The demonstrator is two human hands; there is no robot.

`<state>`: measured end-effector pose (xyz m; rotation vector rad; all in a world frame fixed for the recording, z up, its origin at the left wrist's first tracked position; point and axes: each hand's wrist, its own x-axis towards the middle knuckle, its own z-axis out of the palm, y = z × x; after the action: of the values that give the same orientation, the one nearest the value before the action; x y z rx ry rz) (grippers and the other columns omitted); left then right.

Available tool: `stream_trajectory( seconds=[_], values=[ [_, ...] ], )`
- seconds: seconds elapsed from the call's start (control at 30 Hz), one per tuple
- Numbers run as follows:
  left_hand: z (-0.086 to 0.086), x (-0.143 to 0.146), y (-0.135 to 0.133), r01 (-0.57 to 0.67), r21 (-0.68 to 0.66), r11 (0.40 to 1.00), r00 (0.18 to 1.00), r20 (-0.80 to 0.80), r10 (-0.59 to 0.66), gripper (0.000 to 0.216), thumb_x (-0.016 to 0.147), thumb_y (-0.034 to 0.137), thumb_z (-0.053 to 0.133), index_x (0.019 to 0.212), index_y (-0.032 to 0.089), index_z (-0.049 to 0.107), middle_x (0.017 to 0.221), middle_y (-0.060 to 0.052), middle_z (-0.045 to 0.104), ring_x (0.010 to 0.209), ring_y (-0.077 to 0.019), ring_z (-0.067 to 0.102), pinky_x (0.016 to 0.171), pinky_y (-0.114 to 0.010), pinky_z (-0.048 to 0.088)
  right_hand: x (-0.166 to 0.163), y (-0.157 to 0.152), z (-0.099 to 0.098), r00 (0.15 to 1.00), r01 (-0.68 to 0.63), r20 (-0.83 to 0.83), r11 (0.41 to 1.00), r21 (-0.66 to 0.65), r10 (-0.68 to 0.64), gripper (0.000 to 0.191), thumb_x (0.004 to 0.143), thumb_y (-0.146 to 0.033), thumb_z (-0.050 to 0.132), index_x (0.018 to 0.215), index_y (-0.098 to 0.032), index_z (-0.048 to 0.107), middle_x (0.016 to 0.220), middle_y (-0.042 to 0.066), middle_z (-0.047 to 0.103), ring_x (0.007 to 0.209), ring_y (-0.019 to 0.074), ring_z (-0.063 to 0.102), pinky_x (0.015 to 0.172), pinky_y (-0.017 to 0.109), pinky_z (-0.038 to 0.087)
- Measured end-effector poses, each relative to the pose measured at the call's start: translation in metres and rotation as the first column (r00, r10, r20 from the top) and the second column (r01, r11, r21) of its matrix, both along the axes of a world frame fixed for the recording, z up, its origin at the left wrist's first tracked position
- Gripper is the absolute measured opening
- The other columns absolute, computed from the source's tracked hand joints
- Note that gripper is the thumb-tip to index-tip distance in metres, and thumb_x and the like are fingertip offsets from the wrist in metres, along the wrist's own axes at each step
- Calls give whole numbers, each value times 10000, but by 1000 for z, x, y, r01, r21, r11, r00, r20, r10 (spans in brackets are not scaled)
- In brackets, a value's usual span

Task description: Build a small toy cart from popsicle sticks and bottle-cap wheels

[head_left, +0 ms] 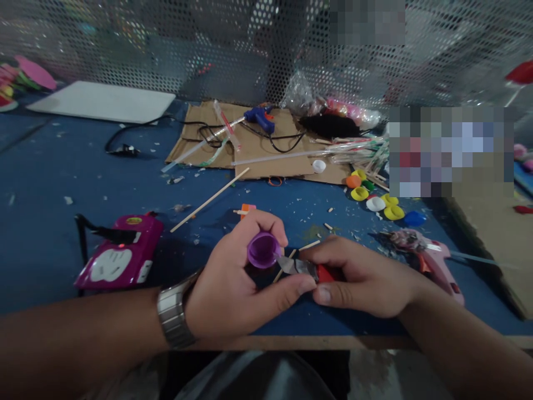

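My left hand (239, 283), with a metal watch on its wrist, is closed round a purple bottle cap (263, 250), the cap's hollow side facing me. My right hand (362, 278) grips a red-handled knife (306, 268); its short metal blade points left and its tip touches the cap's rim. Both hands hover just above the near edge of the blue table (41, 244). A thin wooden stick (291, 261) lies under the blade.
A pink glue gun (433, 261) lies right of my right hand. A magenta box-shaped device (120, 258) sits at left. Loose yellow, orange, white and blue caps (375, 194) lie at the back right. Cardboard (254, 144) holds a blue glue gun (260, 118), cables and straws. A long stick (210, 200) lies mid-table.
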<state>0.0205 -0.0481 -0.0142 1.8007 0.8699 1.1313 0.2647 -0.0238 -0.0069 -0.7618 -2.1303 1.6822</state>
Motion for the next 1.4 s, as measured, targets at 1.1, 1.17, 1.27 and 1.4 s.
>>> stream_trajectory(
  seconds=[1.1, 1.17, 1.27, 1.4],
  values=[
    [-3, 3, 1, 19, -121, 993, 999, 38, -14, 300, 996, 397, 756, 1109, 248, 520, 786, 47, 530, 621, -124, 488, 564, -289, 417, -4, 2, -3, 989, 121, 33, 917, 380, -144, 437, 995, -501, 798, 774, -190, 585, 655, -64, 527, 587, 83, 449, 575, 232, 294],
    [-3, 2, 0, 65, -126, 990, 996, 64, -57, 299, 1017, 385, 726, 1173, 254, 507, 786, 47, 517, 614, -126, 481, 550, -285, 417, -5, 2, -3, 990, 126, 9, 921, 370, -139, 451, 988, -502, 805, 759, -191, 572, 649, -67, 513, 581, 79, 440, 570, 227, 296],
    [-4, 2, -1, 54, -78, 995, 998, 42, -51, 249, 1056, 369, 673, 1211, 253, 516, 812, 35, 518, 636, -131, 492, 582, -286, 458, -5, 3, -3, 991, 134, -27, 930, 342, -133, 487, 958, -506, 837, 725, -194, 544, 622, -78, 468, 566, 75, 411, 559, 222, 296],
    [-6, 1, -2, 14, -38, 999, 998, 56, -12, 209, 1078, 372, 658, 1218, 249, 563, 858, 17, 556, 707, -139, 531, 686, -300, 514, -6, 3, -3, 989, 147, -45, 940, 308, -140, 500, 920, -468, 883, 707, -191, 525, 597, -92, 430, 549, 63, 382, 542, 205, 292]
  ],
)
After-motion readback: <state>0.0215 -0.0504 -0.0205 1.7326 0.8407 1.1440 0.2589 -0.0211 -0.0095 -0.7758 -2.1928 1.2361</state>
